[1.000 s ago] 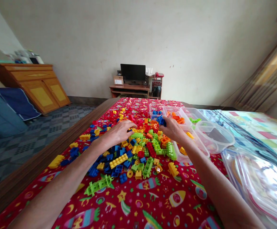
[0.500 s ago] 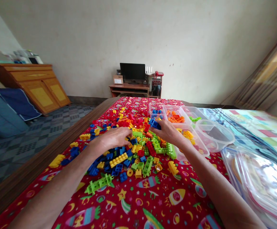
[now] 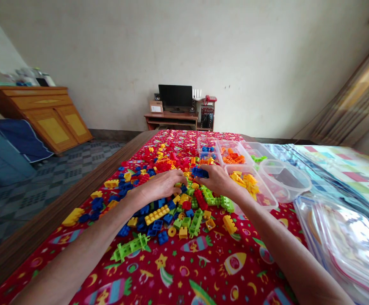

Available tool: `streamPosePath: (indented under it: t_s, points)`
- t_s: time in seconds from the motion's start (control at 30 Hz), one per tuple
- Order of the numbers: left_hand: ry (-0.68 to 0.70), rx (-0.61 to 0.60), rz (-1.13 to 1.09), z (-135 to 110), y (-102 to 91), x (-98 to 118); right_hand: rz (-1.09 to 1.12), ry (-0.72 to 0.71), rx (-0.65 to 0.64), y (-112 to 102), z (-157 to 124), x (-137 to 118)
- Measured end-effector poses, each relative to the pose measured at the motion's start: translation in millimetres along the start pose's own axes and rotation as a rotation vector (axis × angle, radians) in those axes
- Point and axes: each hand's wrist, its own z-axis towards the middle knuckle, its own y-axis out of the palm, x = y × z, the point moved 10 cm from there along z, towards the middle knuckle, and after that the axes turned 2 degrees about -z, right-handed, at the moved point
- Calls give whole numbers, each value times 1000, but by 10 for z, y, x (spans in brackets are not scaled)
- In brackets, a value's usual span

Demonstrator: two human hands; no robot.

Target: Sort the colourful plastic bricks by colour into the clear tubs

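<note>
Over the middle of a loose pile of toy building bricks [image 3: 156, 214], my left hand [image 3: 167, 183] reaches in with bent fingers. Small blue and yellow bricks show at its fingertips, and I cannot make out which, if any, it grips. A blue building brick [image 3: 199, 172] is pinched in my right hand [image 3: 216, 178], just above the pile's right side. The two hands are close together, fingertips facing. Beside my right hand, a clear plastic box [image 3: 270, 204] contains yellow bricks [image 3: 247, 182].
Further clear boxes contain orange bricks [image 3: 232, 156], blue bricks [image 3: 208, 150] and green bricks [image 3: 258, 159]. A round clear tub [image 3: 286, 192] stands right of them. Stacked clear lids [image 3: 346, 237] lie at the right edge. A red patterned cloth [image 3: 216, 275] covers the table.
My right hand has moved left and slightly down with the blue brick, away from the boxes. My left hand has shifted right, so the hands are nearer each other.
</note>
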Motion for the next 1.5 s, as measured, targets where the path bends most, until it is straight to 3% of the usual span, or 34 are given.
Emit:
streamPosePath:
  t_s: [0.13,0.3,0.47,0.57,0.73,0.83,0.9,1.07,1.2,1.33,1.43,1.5]
  points:
    - [-106,188,-257,42,-201,-97,62,-38,39,-24,-23,-111]
    - [-214,158,-796,47,-115,-38,184,-151,96,-46,-66,-308]
    - [-282,189,-1024,-6,-118,-129,72,-109,182,-136,-43,-215]
    - [-302,252,-958,-68,-258,-283,-16,-36,207,-257,183,24]
    - [-269,305,-792,-138,-460,-380,-141,172,164,-494,852,604]
    - [-262,269,-651,-126,-452,-379,-137,290,89,-533,1100,889]
    - [-254,232,-520,-101,-414,-378,-160,291,95,-566,1136,931]
    - [-240,176,-229,-51,-301,-423,-201,158,146,-607,844,623]
    - [-240,152,-55,-34,-234,-472,-190,39,-9,-401,407,215]
    - [-100,168,21,2,-144,-377,-370,-25,-189,-81,-19,-104]
    - [1,143,37,20,3,-309,-447,-84,-342,184,-217,-264]
    - [-17,162,57,29,47,-343,-430,-78,-371,260,-259,-294]
